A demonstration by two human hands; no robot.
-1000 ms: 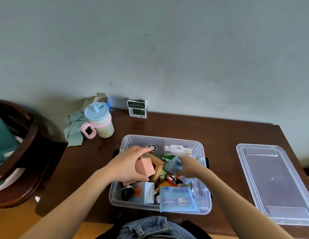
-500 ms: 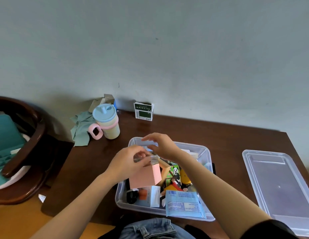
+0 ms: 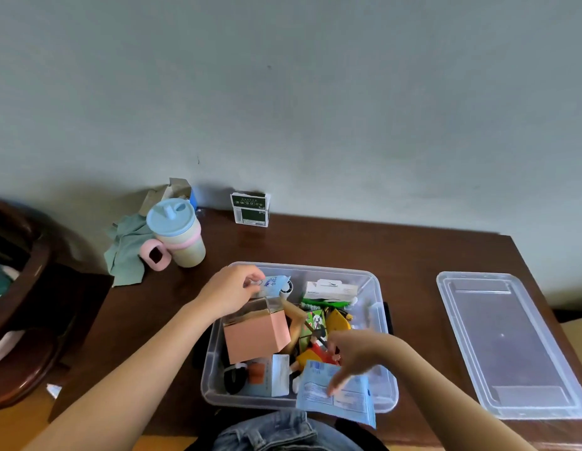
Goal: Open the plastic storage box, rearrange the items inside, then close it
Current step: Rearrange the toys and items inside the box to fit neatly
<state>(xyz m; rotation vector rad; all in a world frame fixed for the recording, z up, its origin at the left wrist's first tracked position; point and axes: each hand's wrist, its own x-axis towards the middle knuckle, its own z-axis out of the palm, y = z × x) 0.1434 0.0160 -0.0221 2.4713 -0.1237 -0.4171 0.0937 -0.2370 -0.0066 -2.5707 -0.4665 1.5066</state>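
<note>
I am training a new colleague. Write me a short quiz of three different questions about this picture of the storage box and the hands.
1. True or false: the lid is on the storage box.
2. Multiple choice: what does the left hand pinch? A) the pink box B) a small blue-and-white packet C) the cup
3. Fill in: the right hand reaches down with loose fingers toward the light blue ____ at the box's near edge.

Key
1. False: it lies on the table, to the right of the box.
2. B, the small packet, above the pink box; the cup stands apart.
3. pouch.
</note>
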